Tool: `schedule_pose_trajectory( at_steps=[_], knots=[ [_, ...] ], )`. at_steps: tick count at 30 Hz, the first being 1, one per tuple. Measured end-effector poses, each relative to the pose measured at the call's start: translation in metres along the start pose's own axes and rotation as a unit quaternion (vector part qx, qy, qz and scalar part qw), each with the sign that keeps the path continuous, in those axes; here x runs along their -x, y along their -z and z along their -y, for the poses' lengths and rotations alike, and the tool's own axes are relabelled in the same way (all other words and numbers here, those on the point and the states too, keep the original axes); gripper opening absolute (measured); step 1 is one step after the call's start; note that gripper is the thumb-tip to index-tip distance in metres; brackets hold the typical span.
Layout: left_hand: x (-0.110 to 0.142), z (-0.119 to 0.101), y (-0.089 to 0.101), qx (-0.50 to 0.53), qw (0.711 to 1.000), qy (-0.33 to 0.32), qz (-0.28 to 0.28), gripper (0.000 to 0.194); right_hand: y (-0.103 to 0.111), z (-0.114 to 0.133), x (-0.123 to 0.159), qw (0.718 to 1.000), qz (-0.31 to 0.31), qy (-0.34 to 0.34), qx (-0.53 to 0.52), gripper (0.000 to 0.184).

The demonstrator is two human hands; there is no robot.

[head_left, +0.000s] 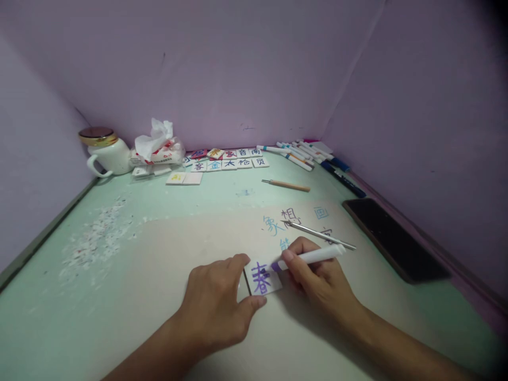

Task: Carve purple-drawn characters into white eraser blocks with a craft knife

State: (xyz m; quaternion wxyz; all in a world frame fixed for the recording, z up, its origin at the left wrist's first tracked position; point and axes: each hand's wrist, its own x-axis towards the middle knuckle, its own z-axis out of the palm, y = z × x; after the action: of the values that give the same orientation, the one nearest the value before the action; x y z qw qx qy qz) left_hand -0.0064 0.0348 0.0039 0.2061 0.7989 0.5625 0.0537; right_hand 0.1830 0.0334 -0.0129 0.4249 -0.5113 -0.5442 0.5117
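My left hand pinches a small white square tile by its edges, thumb at the near side and fingers at the far left corner. The tile lies on a pale sheet and bears a purple character; its left edge is dark. Between the thumb and fingers of my right hand is a white marker, its purple tip at the tile's upper right. Whether the tip touches the tile I cannot tell. Just beyond my right hand lies a thin silver craft knife, over characters drawn on the sheet.
A black phone lies at the right edge. Behind are a wooden-handled tool, several markers and rows of lettered tiles. A lidded white mug and a tissue pack stand back left. White scraps litter the left.
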Motion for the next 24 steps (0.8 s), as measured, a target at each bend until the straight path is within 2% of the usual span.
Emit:
schedule_pose_trajectory(
  at_steps=[6, 19, 24],
  knots=[
    [0.0002, -0.0003, 0.0007, 0.0, 1.0, 0.002, 0.004, 0.04, -0.0024, -0.0011, -0.0007, 0.999, 0.024, 0.003, 0.028, 0.028],
    [0.0023, 0.0023, -0.0021, -0.013, 1.0, 0.001, -0.004, 0.046, 0.0015, 0.0054, -0.0011, 0.997, -0.03, -0.003, 0.078, 0.029],
    [0.0015, 0.002, -0.002, -0.005, 1.0, 0.002, -0.004, 0.044, 0.0037, 0.0035, -0.0021, 0.997, -0.045, -0.005, 0.066, 0.029]
  ],
)
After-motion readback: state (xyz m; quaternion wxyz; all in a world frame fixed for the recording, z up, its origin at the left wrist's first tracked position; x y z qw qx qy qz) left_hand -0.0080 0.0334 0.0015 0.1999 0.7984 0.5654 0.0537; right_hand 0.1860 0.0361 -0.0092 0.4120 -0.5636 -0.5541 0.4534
